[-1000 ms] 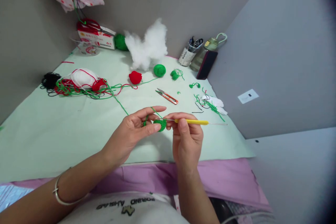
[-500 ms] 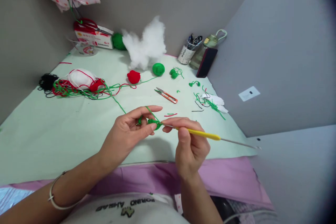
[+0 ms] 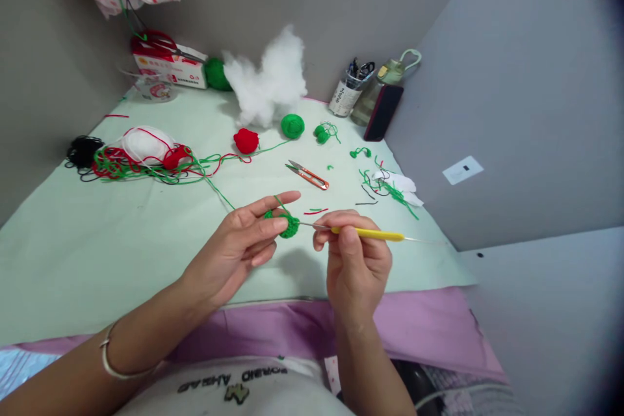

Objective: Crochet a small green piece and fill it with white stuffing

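Between its thumb and fingers, my left hand [image 3: 238, 240] pinches a small green crochet piece [image 3: 290, 227], with its index finger stretched out and green yarn looped over it. My right hand [image 3: 358, 257] grips a crochet hook [image 3: 375, 233] by its yellow handle. The hook's thin metal shaft reaches left to the edge of the green piece; its tip is too small to make out there. From my left hand a green strand runs back across the table to a tangle of yarn [image 3: 136, 166].
Orange thread snips [image 3: 308, 175] lie beyond my hands. Behind them are a red yarn ball [image 3: 246, 141], a green yarn ball [image 3: 292, 126] and white stuffing [image 3: 266, 84]. Yarn scraps [image 3: 394, 190], a phone [image 3: 384, 113], a pen cup [image 3: 345, 99] and a bottle [image 3: 365, 104] stand or lie at right.
The green piece has turned so more of its face shows, and my left fingers have shifted around it. My right hand has moved slightly right with the hook, which lies more level.
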Demonstrator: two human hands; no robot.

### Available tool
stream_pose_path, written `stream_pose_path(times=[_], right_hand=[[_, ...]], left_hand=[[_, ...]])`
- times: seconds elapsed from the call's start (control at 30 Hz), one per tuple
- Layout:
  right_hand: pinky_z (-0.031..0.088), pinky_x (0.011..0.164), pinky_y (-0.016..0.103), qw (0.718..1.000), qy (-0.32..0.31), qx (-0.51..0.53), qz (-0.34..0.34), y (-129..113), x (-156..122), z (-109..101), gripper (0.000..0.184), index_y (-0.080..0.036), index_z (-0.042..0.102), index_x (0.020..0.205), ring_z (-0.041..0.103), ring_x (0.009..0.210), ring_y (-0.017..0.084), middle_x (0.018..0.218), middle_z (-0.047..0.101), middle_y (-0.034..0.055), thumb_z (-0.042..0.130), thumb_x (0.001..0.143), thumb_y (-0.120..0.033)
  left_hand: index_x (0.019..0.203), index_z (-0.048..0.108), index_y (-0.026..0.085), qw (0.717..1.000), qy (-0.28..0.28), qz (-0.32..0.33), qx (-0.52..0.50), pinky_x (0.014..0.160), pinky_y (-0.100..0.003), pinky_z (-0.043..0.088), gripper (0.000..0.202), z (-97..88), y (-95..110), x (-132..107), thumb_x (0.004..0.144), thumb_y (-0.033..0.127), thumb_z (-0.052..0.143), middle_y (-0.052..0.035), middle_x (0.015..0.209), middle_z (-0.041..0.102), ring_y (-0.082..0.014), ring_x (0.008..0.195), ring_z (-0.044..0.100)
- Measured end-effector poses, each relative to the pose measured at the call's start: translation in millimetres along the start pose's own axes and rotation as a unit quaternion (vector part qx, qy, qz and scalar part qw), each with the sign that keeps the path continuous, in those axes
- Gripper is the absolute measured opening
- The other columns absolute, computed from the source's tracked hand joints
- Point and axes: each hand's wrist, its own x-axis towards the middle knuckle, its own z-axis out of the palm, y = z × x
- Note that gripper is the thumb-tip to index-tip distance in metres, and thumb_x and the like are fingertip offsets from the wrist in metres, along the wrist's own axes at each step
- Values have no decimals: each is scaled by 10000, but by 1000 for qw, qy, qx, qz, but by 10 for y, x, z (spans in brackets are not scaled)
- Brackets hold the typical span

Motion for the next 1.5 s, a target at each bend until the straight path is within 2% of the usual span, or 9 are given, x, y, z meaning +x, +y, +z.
stream_pose_path(times=[0.17, 0.27, 0.4, 0.5, 0.6, 0.73, 1.13, 1.33, 1.5], right_hand=[[583, 692, 333, 999, -26, -32, -4, -4, -5, 43, 176, -261, 768, 1011, 699, 825, 179, 939, 779, 39, 599, 1009, -210], [599, 789, 365, 984, -49, -148, -88, 29, -65, 45, 266, -288, 757, 1128, 711, 893, 190, 1018, 773, 45, 605, 984, -124], [588, 859, 379, 948, -59, -245, -194, 52, -78, 3, 357, -294, 754, 1197, 709, 992, 211, 1136, 757, 75, 635, 944, -72], [571, 738, 355, 990, 2, -120, -72, 31, -24, -25, 224, -269, 771, 1050, 671, 772, 170, 914, 741, 37, 583, 1000, -159], [536, 641, 324, 1000, 5, -10, 24, -1, 21, -10, 177, -242, 771, 962, 627, 688, 148, 863, 723, 35, 600, 1007, -257], [541, 678, 311, 999, -10, -17, 26, -11, 32, 19, 137, -250, 789, 949, 652, 751, 148, 875, 754, 29, 657, 978, -266], [586, 656, 289, 992, -30, 82, 96, -79, 76, -64, 200, -210, 700, 975, 682, 697, 129, 890, 760, 36, 542, 1049, -310], [614, 730, 310, 990, -58, -114, -51, -128, -11, -70, 240, -251, 703, 1109, 718, 780, 144, 979, 757, 34, 483, 1050, -176], [621, 793, 327, 906, -79, -317, -269, 31, -89, -31, 355, -291, 690, 1271, 732, 957, 202, 1110, 758, 71, 623, 966, -122]], left_hand=[[1210, 793, 283, 996, -3, 44, 73, 428, -148, 305, 396, 27, -60, -54, 818, 284, 849, 9, 892, 626, -27, 536, 335], [1233, 780, 315, 994, 27, 72, 83, 455, -145, 335, 432, 25, -119, -49, 811, 264, 855, 18, 919, 618, -33, 567, 388], [1155, 807, 210, 1000, 4, -8, 4, 416, -144, 278, 345, 5, -103, 15, 816, 267, 841, 34, 737, 541, -26, 503, 223], [1071, 827, 159, 998, -8, -39, -40, 399, -131, 251, 272, 3, -49, 43, 806, 221, 836, 72, 650, 429, -15, 486, 110], [1084, 829, 207, 1000, -1, 5, -18, 421, -130, 296, 290, 26, -40, 30, 794, 206, 849, 32, 748, 569, -8, 484, 243], [1085, 833, 261, 996, 7, 55, 73, 497, -177, 384, 250, 42, -83, -7, 836, 278, 834, -3, 868, 703, -43, 539, 414], [1048, 853, 270, 987, 30, 64, 146, 561, -239, 396, 229, 24, -1, -58, 832, 340, 827, -7, 888, 704, -76, 579, 465], [1158, 814, 329, 971, 60, 100, 208, 585, -198, 387, 309, -22, -70, -58, 850, 343, 830, 32, 825, 609, -74, 644, 457], [1257, 768, 339, 987, 49, 86, 123, 561, -170, 400, 439, 22, -96, -46, 827, 335, 854, 33, 876, 607, -44, 605, 438]])
